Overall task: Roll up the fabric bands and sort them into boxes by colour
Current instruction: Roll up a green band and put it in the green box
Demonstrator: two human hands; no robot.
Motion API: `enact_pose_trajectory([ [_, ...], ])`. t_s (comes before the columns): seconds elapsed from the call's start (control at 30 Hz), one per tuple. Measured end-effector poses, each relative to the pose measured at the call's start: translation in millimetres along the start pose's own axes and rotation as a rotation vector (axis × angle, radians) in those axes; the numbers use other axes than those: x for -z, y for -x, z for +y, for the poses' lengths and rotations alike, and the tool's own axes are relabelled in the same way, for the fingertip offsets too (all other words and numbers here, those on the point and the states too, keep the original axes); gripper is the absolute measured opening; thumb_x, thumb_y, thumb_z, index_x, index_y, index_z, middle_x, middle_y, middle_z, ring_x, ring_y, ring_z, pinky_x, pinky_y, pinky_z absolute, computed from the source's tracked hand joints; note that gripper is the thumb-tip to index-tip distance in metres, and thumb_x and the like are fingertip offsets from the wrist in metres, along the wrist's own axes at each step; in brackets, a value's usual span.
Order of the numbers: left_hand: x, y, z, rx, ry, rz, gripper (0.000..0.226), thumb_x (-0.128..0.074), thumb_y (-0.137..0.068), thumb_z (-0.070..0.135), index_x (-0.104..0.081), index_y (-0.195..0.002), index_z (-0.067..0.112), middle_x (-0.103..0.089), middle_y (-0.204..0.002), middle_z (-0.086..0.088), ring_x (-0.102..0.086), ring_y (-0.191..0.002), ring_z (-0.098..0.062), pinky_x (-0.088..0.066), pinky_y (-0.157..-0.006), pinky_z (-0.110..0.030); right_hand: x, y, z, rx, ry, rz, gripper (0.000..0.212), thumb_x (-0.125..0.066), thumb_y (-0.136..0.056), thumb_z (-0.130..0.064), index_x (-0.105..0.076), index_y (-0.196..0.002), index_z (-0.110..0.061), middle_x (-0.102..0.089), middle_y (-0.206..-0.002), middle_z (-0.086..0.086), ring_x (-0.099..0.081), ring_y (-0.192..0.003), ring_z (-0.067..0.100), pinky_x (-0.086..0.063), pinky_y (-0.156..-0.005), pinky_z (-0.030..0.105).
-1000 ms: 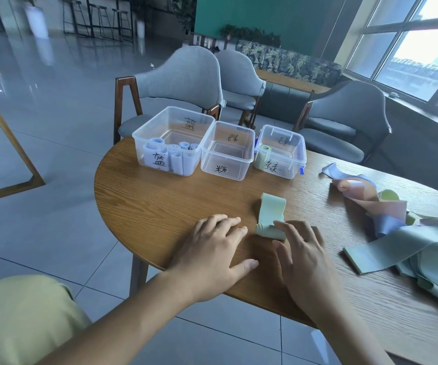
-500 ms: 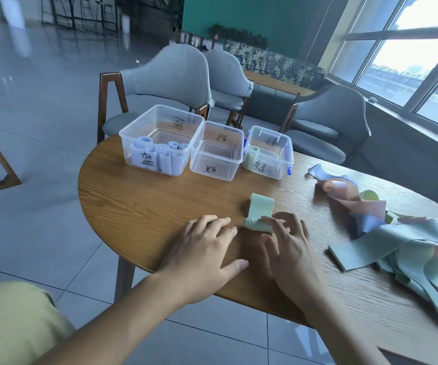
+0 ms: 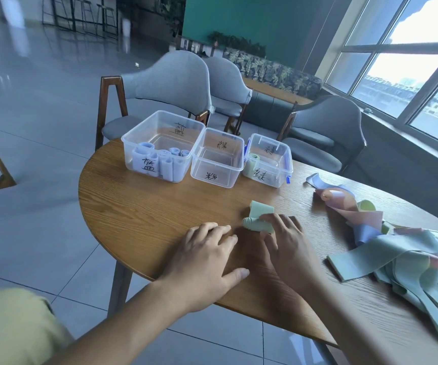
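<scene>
A pale green band (image 3: 258,216) lies on the round wooden table (image 3: 138,214), mostly rolled, with a short flat tail pointing away from me. My right hand (image 3: 287,243) rests its straight fingers on top of the roll. My left hand (image 3: 207,256) lies flat on the wood just left of the roll, not touching it. Behind stand three clear boxes: the left box (image 3: 138,143) holds several blue rolls, the middle box (image 3: 216,177) holds nothing, the right box (image 3: 282,167) holds a green roll.
A loose heap of unrolled green, pink and blue bands (image 3: 386,246) covers the table's right side. Grey chairs (image 3: 170,80) stand behind the table. The table's near edge curves just under my wrists.
The roll has moved further along the band, so the flat tail is shorter. My right hand has followed it forward; my left hand has stayed flat beside it.
</scene>
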State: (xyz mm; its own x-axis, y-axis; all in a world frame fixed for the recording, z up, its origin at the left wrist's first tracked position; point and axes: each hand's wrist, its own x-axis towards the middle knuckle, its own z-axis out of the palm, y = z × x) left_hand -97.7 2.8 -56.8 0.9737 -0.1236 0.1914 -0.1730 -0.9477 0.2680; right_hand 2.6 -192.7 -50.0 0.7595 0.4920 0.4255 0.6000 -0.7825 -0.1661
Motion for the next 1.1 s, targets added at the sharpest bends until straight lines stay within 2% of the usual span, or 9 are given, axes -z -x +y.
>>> enact_pose_trajectory([
  [0.27, 0.1, 0.8, 1.4, -0.001, -0.016, -0.009, 0.069, -0.034, -0.095, 0.069, -0.034, -0.151, 0.028, -0.023, -0.162, 0.006, -0.011, -0.148, -0.017, -0.013, -0.121, -0.038, -7.0, -15.5, 4.4, -0.015, -0.037, -0.014, 0.030, -0.066, -0.091, -0.014, -0.062, -0.120, -0.020, -0.052, -0.120, 0.001, -0.049, -0.110, 0.026, -0.049, -0.087, 0.042],
  [0.5, -0.2, 0.9, 1.2, -0.001, -0.009, -0.011, 0.069, -0.033, -0.096, 0.068, -0.033, -0.152, 0.028, -0.022, -0.162, 0.005, -0.010, -0.149, -0.017, -0.014, -0.121, -0.038, -8.1, -26.7, 8.5, -0.002, -0.008, -0.039, 0.032, -0.068, -0.090, -0.013, -0.060, -0.120, -0.022, -0.053, -0.115, 0.001, -0.048, -0.106, 0.027, -0.051, -0.083, 0.048],
  [0.63, -0.1, 1.5, 1.1, -0.004, 0.001, -0.005, 0.069, -0.032, -0.096, 0.069, -0.034, -0.151, 0.028, -0.022, -0.162, 0.006, -0.011, -0.149, -0.017, -0.013, -0.121, -0.038, -5.0, -25.3, 7.5, 0.003, 0.005, -0.037, 0.032, -0.067, -0.090, -0.013, -0.056, -0.119, -0.019, -0.055, -0.115, -0.001, -0.047, -0.107, 0.026, -0.049, -0.086, 0.043],
  [0.73, 0.2, 1.5, 0.3, -0.007, 0.007, -0.004, 0.075, -0.022, -0.090, 0.072, -0.035, -0.150, 0.029, -0.023, -0.162, 0.007, -0.012, -0.149, -0.017, -0.015, -0.120, -0.038, -1.4, -17.7, 5.8, 0.015, 0.025, -0.031, 0.028, -0.068, -0.091, -0.013, -0.057, -0.115, -0.019, -0.056, -0.111, -0.003, -0.049, -0.104, 0.025, -0.044, -0.083, 0.035],
  [0.87, -1.3, -0.1, -0.4, -0.008, 0.027, 0.002, 0.090, -0.005, -0.078, 0.076, -0.035, -0.150, 0.031, -0.024, -0.161, 0.009, -0.014, -0.148, -0.016, -0.017, -0.120, -0.037, 5.8, -0.3, 2.8, 0.017, 0.037, -0.017, 0.027, -0.069, -0.090, -0.016, -0.056, -0.115, -0.017, -0.059, -0.109, -0.001, -0.052, -0.102, 0.026, -0.049, -0.084, 0.039],
  [1.1, -0.8, -0.3, 0.6, 0.010, 0.049, 0.014, 0.096, -0.004, -0.072, 0.078, -0.036, -0.150, 0.033, -0.026, -0.161, 0.012, -0.015, -0.148, -0.013, -0.017, -0.119, -0.034, 20.7, 35.9, -8.3, 0.021, 0.087, -0.010, 0.021, -0.066, -0.092, -0.020, -0.057, -0.111, -0.019, -0.058, -0.106, -0.004, -0.053, -0.098, 0.023, -0.049, -0.081, 0.036],
])
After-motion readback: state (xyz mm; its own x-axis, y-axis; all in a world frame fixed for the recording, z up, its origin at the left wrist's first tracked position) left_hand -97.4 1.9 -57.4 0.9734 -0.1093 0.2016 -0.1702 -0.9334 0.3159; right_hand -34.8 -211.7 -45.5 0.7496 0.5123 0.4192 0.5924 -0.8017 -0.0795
